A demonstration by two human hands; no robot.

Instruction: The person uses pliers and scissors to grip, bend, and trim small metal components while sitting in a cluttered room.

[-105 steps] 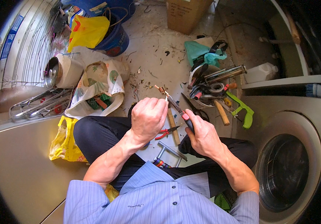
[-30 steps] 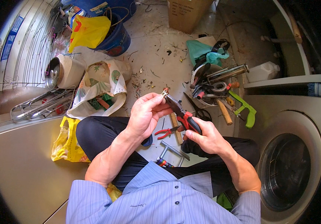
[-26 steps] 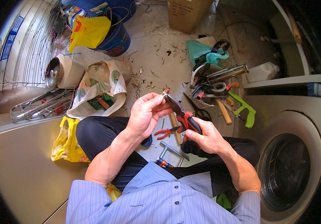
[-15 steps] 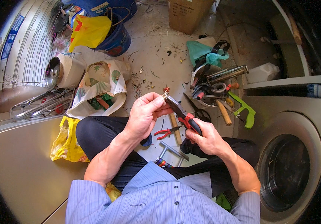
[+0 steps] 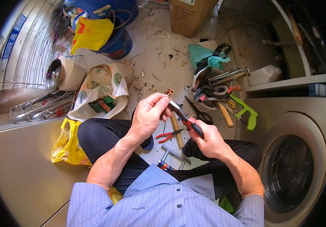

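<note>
Rolled further palm-down since half a second ago, my left grip (image 5: 148, 114) is pinched on a small coiled copper-coloured wire piece (image 5: 170, 92) poking just beyond it, seemingly to steady it. My right grip (image 5: 209, 140) clamps black-and-red-handled steel pliers (image 5: 189, 123), presumably for leverage, their tip beside my left thumb.

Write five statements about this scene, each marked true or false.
1. The right hand holds red-and-black pliers. True.
2. The left hand rests on a knee. False: it pinches a small piece with a copper-coloured coil.
3. Red-handled pliers lie between the legs. True.
4. The bag at the blue bucket is green. False: it is yellow.
5. A round glass door is on the right. True.
</note>
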